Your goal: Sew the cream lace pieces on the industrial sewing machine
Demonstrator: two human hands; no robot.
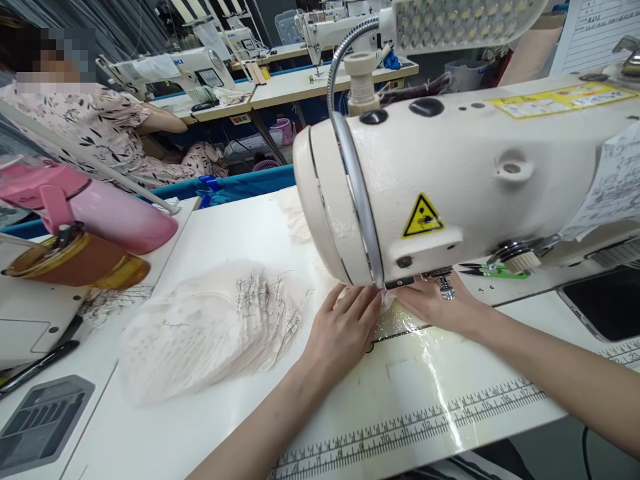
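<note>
A small piece of pale lace fabric (387, 300) lay flat on the table directly beneath the head of the cream sewing machine (450, 180), near the middle of the scene. Only a sliver of it showed, white and thin, squeezed between two sets of fingertips. The left hand (345, 330) rested palm down on its left side, fingers spread and pointing toward the needle area. The right hand (435, 303) pressed on it from the right, partly hidden under the machine. How far the fabric reached under the machine could not be told.
</note>
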